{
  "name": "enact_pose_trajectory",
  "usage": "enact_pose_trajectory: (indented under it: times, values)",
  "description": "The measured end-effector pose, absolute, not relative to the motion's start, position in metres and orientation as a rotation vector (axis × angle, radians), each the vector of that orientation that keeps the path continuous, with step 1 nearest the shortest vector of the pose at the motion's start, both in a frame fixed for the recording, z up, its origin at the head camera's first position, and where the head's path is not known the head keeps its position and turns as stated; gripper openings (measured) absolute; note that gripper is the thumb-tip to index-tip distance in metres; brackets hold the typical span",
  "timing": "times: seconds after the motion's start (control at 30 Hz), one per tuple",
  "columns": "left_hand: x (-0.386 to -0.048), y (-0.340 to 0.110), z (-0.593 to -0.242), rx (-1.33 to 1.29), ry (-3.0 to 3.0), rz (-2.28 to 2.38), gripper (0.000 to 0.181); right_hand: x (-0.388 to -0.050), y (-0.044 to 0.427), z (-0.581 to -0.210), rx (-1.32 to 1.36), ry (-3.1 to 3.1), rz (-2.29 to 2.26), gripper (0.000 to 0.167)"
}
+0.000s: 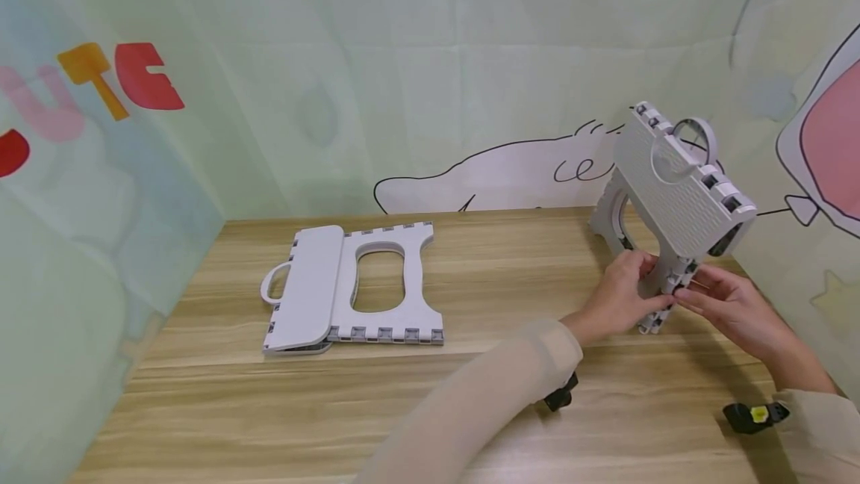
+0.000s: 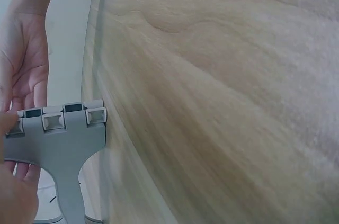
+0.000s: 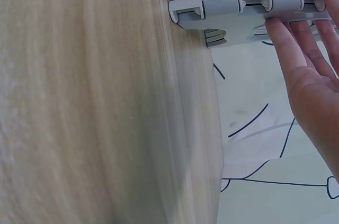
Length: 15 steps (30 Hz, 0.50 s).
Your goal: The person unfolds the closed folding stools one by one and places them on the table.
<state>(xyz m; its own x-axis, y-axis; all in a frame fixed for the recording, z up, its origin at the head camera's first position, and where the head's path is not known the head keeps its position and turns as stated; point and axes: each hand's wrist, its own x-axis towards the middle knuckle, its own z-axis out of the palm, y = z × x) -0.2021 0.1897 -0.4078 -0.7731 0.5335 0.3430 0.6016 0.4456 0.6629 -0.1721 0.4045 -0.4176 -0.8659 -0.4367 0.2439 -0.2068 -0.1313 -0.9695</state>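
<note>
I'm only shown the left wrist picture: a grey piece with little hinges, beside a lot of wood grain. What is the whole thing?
Observer: From the head view, it looks like a light grey folding stool.

Visitor: Oh! Does it have anything to carry it by?

Observer: Yes, a round loop handle sticks up at its top, outside your picture.

Visitor: And is it the only one there?

Observer: No, a second folding stool lies on the table, well to the left in the head view.
</note>
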Motion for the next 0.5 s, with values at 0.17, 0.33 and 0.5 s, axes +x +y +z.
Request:
enact_pose_trajectory:
  times: [0.17, 0.33, 0.5]
  values:
    - [-0.2030, 0.1905, -0.4098, -1.040, -2.592, -1.205, 0.046, -0.1724, 0.4039, -0.4184, -0.748, 1.967, -2.118, 0.059]
    - [-0.2047, 0.1901, -0.4108, -1.066, -2.561, -1.184, 0.044, -0.1737, 0.4035, -0.4199, -0.782, 1.946, -2.125, 0.059]
    - [-0.2045, 0.1880, -0.4102, -1.099, -2.552, -1.188, 0.044, -0.1740, 0.4046, -0.4216, -0.810, 1.930, -2.135, 0.060]
